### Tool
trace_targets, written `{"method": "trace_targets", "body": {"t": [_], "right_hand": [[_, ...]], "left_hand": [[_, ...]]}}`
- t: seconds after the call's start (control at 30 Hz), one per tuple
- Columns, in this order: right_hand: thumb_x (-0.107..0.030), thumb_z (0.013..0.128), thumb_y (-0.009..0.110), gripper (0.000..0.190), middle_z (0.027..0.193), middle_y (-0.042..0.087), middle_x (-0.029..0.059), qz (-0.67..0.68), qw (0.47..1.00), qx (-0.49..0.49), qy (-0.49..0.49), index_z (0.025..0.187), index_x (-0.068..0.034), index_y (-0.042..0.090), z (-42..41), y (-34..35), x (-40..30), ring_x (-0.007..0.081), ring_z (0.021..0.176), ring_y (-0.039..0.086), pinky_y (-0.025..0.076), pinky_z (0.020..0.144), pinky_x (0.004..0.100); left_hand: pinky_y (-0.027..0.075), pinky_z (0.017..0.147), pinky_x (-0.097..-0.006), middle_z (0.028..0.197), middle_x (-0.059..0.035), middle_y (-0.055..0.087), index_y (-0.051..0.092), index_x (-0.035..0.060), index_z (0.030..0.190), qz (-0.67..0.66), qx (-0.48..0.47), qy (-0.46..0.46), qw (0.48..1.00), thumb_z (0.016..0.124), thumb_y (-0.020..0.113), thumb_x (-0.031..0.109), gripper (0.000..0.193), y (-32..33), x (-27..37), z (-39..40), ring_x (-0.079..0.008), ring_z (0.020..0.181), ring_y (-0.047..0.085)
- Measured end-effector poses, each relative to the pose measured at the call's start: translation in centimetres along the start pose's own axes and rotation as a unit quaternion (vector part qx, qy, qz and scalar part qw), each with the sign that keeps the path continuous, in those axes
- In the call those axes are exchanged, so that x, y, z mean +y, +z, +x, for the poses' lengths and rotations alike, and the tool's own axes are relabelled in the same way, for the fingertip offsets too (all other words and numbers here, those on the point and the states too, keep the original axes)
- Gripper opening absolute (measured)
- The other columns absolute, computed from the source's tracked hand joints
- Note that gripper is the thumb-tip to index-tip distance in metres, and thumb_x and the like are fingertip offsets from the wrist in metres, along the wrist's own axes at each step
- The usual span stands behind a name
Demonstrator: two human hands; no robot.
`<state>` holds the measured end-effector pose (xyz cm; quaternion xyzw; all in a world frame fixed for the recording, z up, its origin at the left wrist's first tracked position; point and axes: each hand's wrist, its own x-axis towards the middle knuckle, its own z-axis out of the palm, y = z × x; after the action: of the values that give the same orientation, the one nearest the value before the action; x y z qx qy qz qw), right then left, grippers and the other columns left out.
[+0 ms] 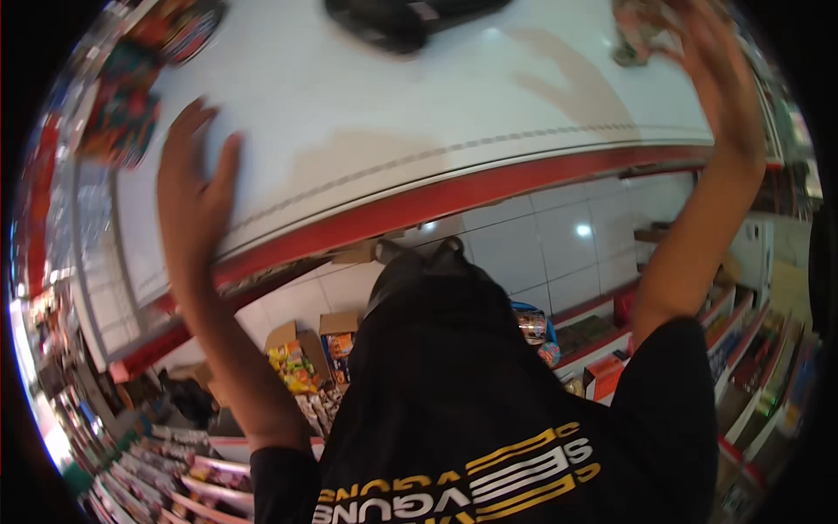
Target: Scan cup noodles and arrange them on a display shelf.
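Note:
My left hand (196,180) is over the left part of a white glass-topped counter (419,98), thumb and fingers apart and holding nothing. Nearest to it are colourful packets (121,124) at the counter's left side, too blurred to name. Up at the far right is my right hand (717,72), blurred, with its thumb spread from the fingers. Beside its thumb lies a small crumpled-looking thing (635,36) in pale brown and green; whether the two touch I cannot tell. A dark, glossy black object (399,26), cut off by the top of the view, rests on the counter between my hands.
A red edge strip (458,196) runs along the counter's front. Below, open cartons of snack packets (294,367) stand on the tiled floor (556,242). Shelves of packaged goods (177,478) lie at lower left, with more divided shelves (753,354) at right.

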<state>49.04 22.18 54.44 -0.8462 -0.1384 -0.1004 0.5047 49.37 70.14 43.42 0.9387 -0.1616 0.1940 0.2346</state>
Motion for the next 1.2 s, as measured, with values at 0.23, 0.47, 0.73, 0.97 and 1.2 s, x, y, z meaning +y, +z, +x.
{"method": "trace_targets", "body": {"t": [0.23, 0.47, 0.73, 0.97, 1.2], "right_hand": [[-0.029, 0.086, 0.074, 0.027, 0.084, 0.065, 0.0043, -0.197, 0.809, 0.162, 0.529, 0.099, -0.007, 0.065, -45.3, -4.7, 19.1, 0.014, 0.077, 0.061, 0.051, 0.067, 0.0313], [-0.038, 0.061, 0.09, 0.093, 0.126, 0.053, 0.0228, -0.203, 0.711, 0.313, 0.596, 0.135, -0.006, 0.044, -67.0, 22.8, 23.8, 0.037, 0.103, 0.059, 0.051, 0.085, 0.0469], [-0.02, 0.049, 0.095, 0.124, 0.156, 0.025, 0.0235, -0.204, 0.556, 0.375, 0.713, 0.15, -0.01, 0.023, -59.2, 27.6, 26.1, 0.0458, 0.1, 0.062, 0.055, 0.081, 0.0482], [-0.028, 0.05, 0.095, 0.134, 0.149, 0.026, 0.0338, -0.092, 0.552, 0.402, 0.725, 0.153, 0.002, 0.013, -61.6, 25.9, 26.7, 0.0476, 0.136, 0.034, 0.036, 0.112, 0.0475], [-0.032, 0.051, 0.093, 0.125, 0.146, 0.034, 0.0269, -0.121, 0.709, 0.381, 0.581, 0.147, 0.007, 0.024, -54.8, 19.0, 21.9, 0.039, 0.139, 0.034, 0.032, 0.114, 0.0453]], "left_hand": [[0.032, 0.113, -0.0392, 0.144, -0.0172, 0.05, 0.048, -0.0019, 0.139, 0.051, -0.105, -0.002, 0.993, 0.104, 0.048, 0.018, 0.041, -0.8, -2.3, 1.6, -0.0286, 0.135, 0.045], [0.039, 0.108, -0.0407, 0.137, -0.0209, 0.055, 0.055, -0.0051, 0.133, 0.144, -0.119, 0.004, 0.982, 0.103, 0.049, 0.032, 0.048, -1.9, -5.5, 4.7, -0.0317, 0.126, 0.053], [0.043, 0.105, -0.0398, 0.135, -0.0199, 0.057, 0.056, -0.0049, 0.131, 0.145, -0.105, -0.046, 0.983, 0.102, 0.053, 0.031, 0.046, -1.8, -5.6, 5.4, -0.03, 0.123, 0.056], [0.045, 0.103, -0.0398, 0.133, -0.0188, 0.059, 0.057, -0.0042, 0.131, 0.156, -0.102, -0.02, 0.982, 0.102, 0.054, 0.028, 0.044, -2.3, -4.7, 4.8, -0.029, 0.12, 0.058], [0.052, 0.089, -0.032, 0.122, -0.0128, 0.065, 0.062, -0.0036, 0.119, 0.038, 0.037, -0.074, 0.996, 0.098, 0.058, 0.011, 0.026, -1.4, 1.1, -0.7, -0.0218, 0.107, 0.064]]}}
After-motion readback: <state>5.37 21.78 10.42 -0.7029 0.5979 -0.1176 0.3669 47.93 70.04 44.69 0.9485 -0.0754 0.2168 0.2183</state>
